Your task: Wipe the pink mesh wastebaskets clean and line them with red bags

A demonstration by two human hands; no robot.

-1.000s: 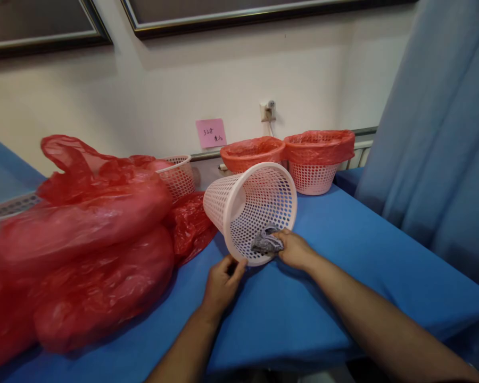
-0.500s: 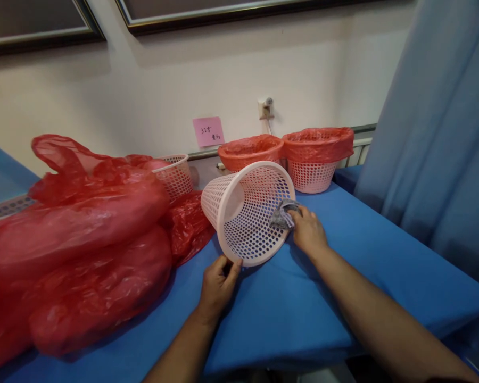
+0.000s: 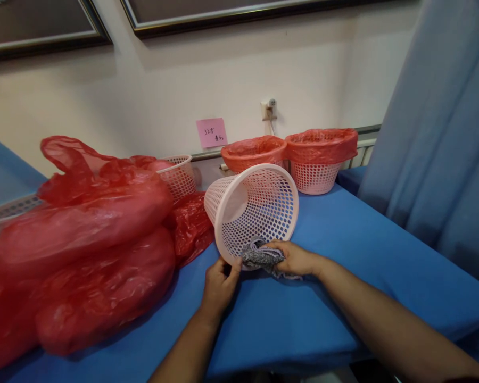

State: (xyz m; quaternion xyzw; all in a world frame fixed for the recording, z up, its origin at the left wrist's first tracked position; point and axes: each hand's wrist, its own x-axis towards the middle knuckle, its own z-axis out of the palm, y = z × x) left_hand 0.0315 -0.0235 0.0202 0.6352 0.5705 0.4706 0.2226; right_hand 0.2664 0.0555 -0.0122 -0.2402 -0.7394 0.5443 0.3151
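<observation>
A pale pink perforated plastic wastebasket (image 3: 223, 197) lies tilted on its side, its mouth facing me. My left hand (image 3: 220, 284) is closed on the lower left of its rim, thumb on the near side and fingers partly hidden behind. In my right hand (image 3: 293, 258) is a crumpled grey cleaning cloth (image 3: 262, 256), pressed against the lower rim close to my left thumb. Part of the cloth hangs down outside the rim toward the table.
Red plastic bags (image 3: 104, 255) heap up on the left of the blue-covered table (image 3: 311, 314). Behind stand a red-lined basket (image 3: 255, 151), another lined basket (image 3: 317, 170) and a pink basket (image 3: 180, 178). A blue curtain (image 3: 431, 149) hangs at right.
My right hand has moved the cloth from the right side of the wastebasket's mouth down and left along the rim. My left hand keeps its hold on the rim.
</observation>
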